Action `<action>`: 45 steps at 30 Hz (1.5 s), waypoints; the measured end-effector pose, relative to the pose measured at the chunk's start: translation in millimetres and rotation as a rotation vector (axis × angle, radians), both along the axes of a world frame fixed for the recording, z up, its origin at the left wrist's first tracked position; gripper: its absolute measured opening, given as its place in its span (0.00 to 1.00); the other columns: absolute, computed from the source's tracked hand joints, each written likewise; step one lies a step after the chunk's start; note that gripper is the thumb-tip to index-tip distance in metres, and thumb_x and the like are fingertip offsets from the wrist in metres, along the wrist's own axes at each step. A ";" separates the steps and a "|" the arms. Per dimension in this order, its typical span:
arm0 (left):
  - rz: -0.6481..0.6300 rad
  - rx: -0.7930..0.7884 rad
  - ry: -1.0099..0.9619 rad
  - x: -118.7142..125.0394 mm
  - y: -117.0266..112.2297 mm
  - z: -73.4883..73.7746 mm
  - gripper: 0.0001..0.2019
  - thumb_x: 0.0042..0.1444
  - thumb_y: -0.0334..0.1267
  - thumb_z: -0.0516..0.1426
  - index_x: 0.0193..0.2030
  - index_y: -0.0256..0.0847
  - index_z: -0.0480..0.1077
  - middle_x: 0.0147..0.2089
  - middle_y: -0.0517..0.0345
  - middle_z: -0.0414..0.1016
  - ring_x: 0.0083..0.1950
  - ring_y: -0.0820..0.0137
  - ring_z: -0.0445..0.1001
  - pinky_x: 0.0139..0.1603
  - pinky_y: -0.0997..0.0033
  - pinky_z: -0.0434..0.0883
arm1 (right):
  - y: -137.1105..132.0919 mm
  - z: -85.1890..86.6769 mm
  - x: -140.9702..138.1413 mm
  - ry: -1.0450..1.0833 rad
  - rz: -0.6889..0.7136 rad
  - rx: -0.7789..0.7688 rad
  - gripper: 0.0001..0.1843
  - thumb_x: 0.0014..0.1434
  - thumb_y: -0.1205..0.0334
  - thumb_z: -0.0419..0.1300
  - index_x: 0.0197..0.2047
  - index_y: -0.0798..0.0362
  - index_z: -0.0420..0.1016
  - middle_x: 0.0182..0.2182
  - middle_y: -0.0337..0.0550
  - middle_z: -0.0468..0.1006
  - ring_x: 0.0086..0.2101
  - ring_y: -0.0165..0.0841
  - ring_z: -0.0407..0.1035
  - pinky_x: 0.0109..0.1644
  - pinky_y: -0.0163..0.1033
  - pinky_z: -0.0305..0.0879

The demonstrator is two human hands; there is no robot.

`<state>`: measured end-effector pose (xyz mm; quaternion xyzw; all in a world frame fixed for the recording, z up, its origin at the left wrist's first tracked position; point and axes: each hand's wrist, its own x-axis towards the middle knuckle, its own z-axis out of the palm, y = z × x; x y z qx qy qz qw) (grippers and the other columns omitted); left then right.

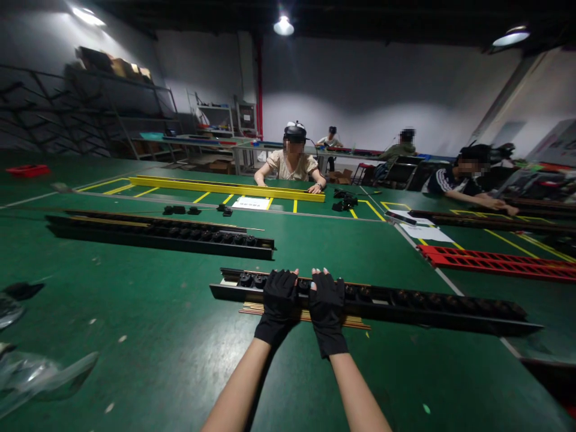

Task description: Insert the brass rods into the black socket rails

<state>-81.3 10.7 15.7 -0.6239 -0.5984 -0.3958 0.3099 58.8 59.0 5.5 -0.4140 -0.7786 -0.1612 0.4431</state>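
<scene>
Black channel [382, 310]: it lies lengthwise across the green table [157, 336] in front of the person, both hands over its left half, a row of round black parts [418, 298] sitting inside.
Left hand [279, 294]: black-gloved with bare fingertips, back upward, laid across the channel near its left end; the fingers bend over toward the far wall, and from where I stand I cannot tell whether they pinch anything.
Right hand [327, 300]: gloved the same way, just beside the left with a small gap between them, fingers close together over the channel; I cannot tell what, if anything, they grip.
Brass rods [305, 314]: a loose bundle along the channel's near side, passing beneath both hands.
Second channel [180, 240]: black too, beyond and to the left, filled with similar parts, thin rods along its top.
Yellow channel [225, 189]: farther across, before a seated co-worker [294, 162] who has one hand at its right end.
Red slotted rail [495, 261]: on the right, near another person [454, 180] in a dark top.
Clear plastic bag [40, 375]: crumpled at the table's near left.
</scene>
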 end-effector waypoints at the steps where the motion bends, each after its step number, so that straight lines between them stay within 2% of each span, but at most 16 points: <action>1: 0.004 0.001 0.005 -0.2 0.2 -0.4 0.17 0.62 0.30 0.52 0.57 0.39 0.69 0.45 0.48 0.80 0.47 0.61 0.77 0.57 0.52 0.68 | -0.4 0.2 0.2 -0.005 -0.001 0.007 0.20 0.69 0.66 0.47 0.58 0.54 0.74 0.55 0.48 0.78 0.59 0.39 0.67 0.71 0.54 0.43; 5: 0.014 0.008 0.023 -0.4 0.4 -0.7 0.17 0.62 0.30 0.53 0.57 0.39 0.69 0.46 0.49 0.81 0.47 0.61 0.77 0.57 0.52 0.69 | -0.3 3.6 5.9 -0.004 -0.036 0.004 0.21 0.70 0.65 0.47 0.60 0.54 0.73 0.57 0.50 0.76 0.61 0.40 0.65 0.70 0.55 0.44; 10: 0.016 0.018 0.025 -0.1 -0.2 0.5 0.17 0.62 0.30 0.53 0.57 0.40 0.69 0.47 0.49 0.81 0.48 0.61 0.77 0.58 0.52 0.68 | 5.9 2.0 14.5 0.065 -0.065 0.018 0.19 0.69 0.64 0.48 0.55 0.55 0.76 0.51 0.50 0.81 0.57 0.39 0.69 0.67 0.53 0.50; 13: 0.008 -0.009 0.003 -0.5 -0.7 0.7 0.18 0.62 0.30 0.52 0.58 0.40 0.69 0.47 0.49 0.81 0.49 0.61 0.77 0.58 0.52 0.68 | 8.2 -0.3 14.8 0.068 -0.059 0.011 0.20 0.69 0.63 0.47 0.55 0.54 0.77 0.51 0.50 0.81 0.57 0.39 0.69 0.67 0.53 0.50; 19: 0.022 -0.018 0.006 0.7 -0.5 0.8 0.17 0.62 0.30 0.52 0.57 0.40 0.70 0.45 0.48 0.81 0.48 0.62 0.77 0.57 0.53 0.69 | 11.9 -5.0 18.8 0.113 -0.121 -0.071 0.23 0.70 0.61 0.44 0.61 0.55 0.72 0.59 0.53 0.74 0.65 0.43 0.59 0.68 0.60 0.46; 23: 0.047 0.017 0.019 2.2 0.5 0.8 0.17 0.62 0.29 0.52 0.56 0.40 0.70 0.44 0.50 0.81 0.47 0.62 0.77 0.56 0.53 0.69 | 16.3 -11.3 23.8 0.132 -0.119 -0.089 0.23 0.71 0.59 0.43 0.58 0.56 0.74 0.56 0.53 0.77 0.62 0.42 0.63 0.67 0.60 0.48; 28: 0.038 0.015 0.028 1.8 -0.9 2.1 0.17 0.62 0.28 0.53 0.57 0.40 0.70 0.45 0.50 0.81 0.48 0.62 0.77 0.56 0.52 0.69 | 19.6 -12.5 30.9 0.180 -0.156 -0.104 0.24 0.71 0.59 0.42 0.59 0.56 0.72 0.57 0.54 0.75 0.64 0.44 0.60 0.67 0.64 0.44; 32: 0.054 -0.014 0.040 0.3 -3.0 4.1 0.17 0.61 0.29 0.55 0.56 0.40 0.69 0.46 0.50 0.81 0.47 0.61 0.77 0.55 0.52 0.70 | 19.9 -10.0 34.8 0.230 -0.158 -0.088 0.22 0.70 0.58 0.44 0.54 0.55 0.76 0.52 0.51 0.80 0.61 0.43 0.64 0.67 0.63 0.45; 36: 0.042 -0.052 0.078 -4.3 -4.4 6.5 0.17 0.61 0.29 0.55 0.56 0.41 0.68 0.48 0.51 0.81 0.48 0.61 0.78 0.56 0.51 0.70 | 16.6 -7.0 32.6 0.209 -0.174 -0.085 0.22 0.71 0.60 0.44 0.54 0.55 0.76 0.51 0.51 0.80 0.60 0.43 0.66 0.67 0.61 0.46; 40: -0.009 -0.093 0.085 -13.1 -6.1 11.7 0.19 0.61 0.29 0.54 0.59 0.43 0.66 0.51 0.51 0.80 0.52 0.62 0.78 0.55 0.55 0.70 | 15.1 -6.1 29.9 0.176 -0.213 -0.072 0.20 0.70 0.62 0.45 0.56 0.54 0.74 0.52 0.50 0.80 0.60 0.42 0.66 0.68 0.61 0.45; 45: 0.061 -0.069 0.132 -24.1 -7.4 14.5 0.19 0.62 0.31 0.53 0.59 0.43 0.67 0.53 0.50 0.80 0.55 0.59 0.77 0.57 0.52 0.68 | 16.9 -9.7 31.9 0.124 -0.216 -0.048 0.19 0.69 0.63 0.47 0.57 0.53 0.74 0.53 0.50 0.79 0.59 0.45 0.67 0.67 0.62 0.46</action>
